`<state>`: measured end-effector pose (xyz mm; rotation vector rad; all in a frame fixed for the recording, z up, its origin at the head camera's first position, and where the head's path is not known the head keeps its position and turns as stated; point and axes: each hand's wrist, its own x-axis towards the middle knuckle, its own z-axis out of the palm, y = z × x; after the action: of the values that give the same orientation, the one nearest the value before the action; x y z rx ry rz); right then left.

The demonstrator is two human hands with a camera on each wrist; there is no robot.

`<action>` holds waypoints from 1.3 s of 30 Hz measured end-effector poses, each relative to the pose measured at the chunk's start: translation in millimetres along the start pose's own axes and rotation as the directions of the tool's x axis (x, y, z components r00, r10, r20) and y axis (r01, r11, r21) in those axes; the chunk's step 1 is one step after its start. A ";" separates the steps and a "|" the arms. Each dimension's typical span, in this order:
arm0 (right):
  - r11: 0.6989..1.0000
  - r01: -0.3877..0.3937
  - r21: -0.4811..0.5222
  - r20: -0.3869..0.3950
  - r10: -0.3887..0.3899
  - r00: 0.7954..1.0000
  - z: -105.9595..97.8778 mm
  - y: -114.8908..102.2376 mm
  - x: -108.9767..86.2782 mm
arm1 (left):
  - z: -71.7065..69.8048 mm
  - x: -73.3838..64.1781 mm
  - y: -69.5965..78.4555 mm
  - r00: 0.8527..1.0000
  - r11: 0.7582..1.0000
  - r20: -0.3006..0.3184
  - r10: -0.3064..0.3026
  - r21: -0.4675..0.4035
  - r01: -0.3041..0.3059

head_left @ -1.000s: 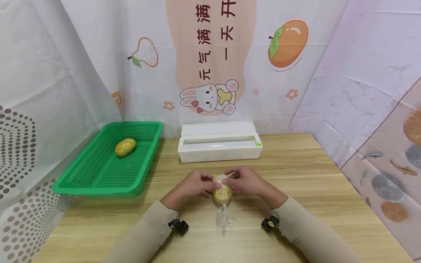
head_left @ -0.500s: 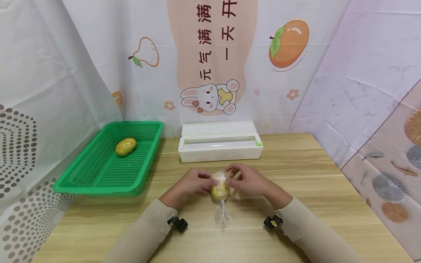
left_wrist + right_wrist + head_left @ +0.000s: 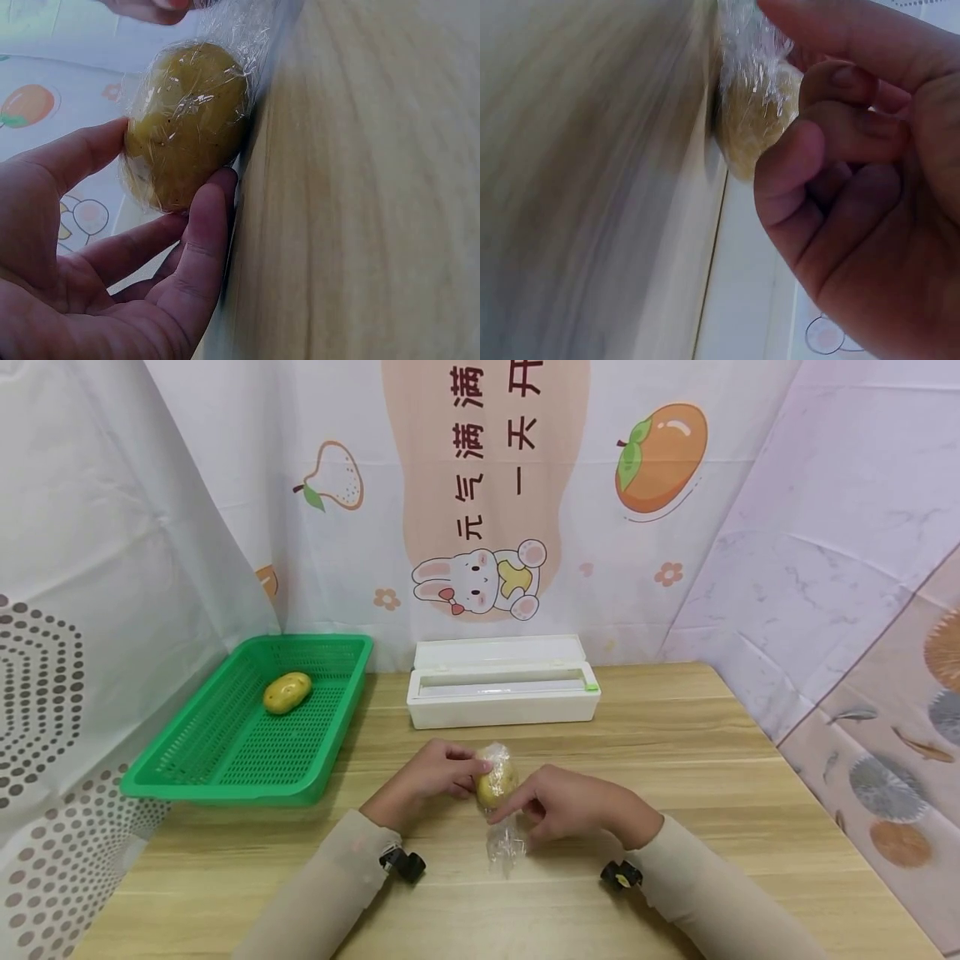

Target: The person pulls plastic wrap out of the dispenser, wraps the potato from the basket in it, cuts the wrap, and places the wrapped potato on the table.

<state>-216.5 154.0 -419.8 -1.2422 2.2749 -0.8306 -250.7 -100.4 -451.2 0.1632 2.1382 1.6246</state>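
A potato wrapped in clear cling film lies at the middle of the table, seen whole in the left wrist view. My left hand pinches it from the left, thumb on one side and fingertips on the other. A twisted tail of cling film trails from its near end. Over that end reaches my right hand, its index finger extended across the film and its other fingers loosely curled, with nothing seen between them. In the right wrist view these curled fingers partly cover the potato.
At the left stands a green plastic basket with another potato in it. Behind the hands sits a white cling film box, lid raised. A printed curtain hangs at the back edge of the wooden table.
My right hand has left the potato's upper right side and come toward the near film tail, its index finger now extended. The left hand still holds the potato, shifted slightly left.
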 end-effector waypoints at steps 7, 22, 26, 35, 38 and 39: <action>0.999 0.014 -0.048 0.014 -0.014 1.000 2.4 -3.1 1.6 | -1.4 0.9 1.8 1.000 1.000 -0.005 -0.003 -0.008 0.003; 0.987 0.032 -0.156 -0.160 -0.057 0.986 4.3 -4.8 5.6 | -1.7 2.3 1.3 1.000 1.000 -0.019 -0.012 -0.004 0.012; 0.982 0.053 -0.183 -0.199 -0.090 0.976 3.0 -4.2 5.7 | -1.9 2.5 1.0 1.000 1.000 -0.013 -0.008 -0.003 0.008; 0.986 0.028 -0.165 -0.310 -0.079 0.948 -0.5 -3.1 4.8 | -4.2 0.7 -0.8 1.000 1.000 0.023 0.014 0.002 -0.014; 0.985 0.035 -0.168 -0.351 -0.093 0.932 -1.2 -2.8 4.2 | -4.8 0.3 -1.4 0.999 1.000 0.035 0.025 0.002 -0.025; 0.985 0.033 -0.168 -0.364 -0.093 0.927 -1.2 -2.5 4.3 | -4.9 0.5 -1.9 0.999 1.000 0.040 0.029 0.000 -0.029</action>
<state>-217.9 149.6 -417.5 -1.3264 2.6570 -0.9958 -252.9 -105.1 -452.1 0.2260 2.1156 1.6242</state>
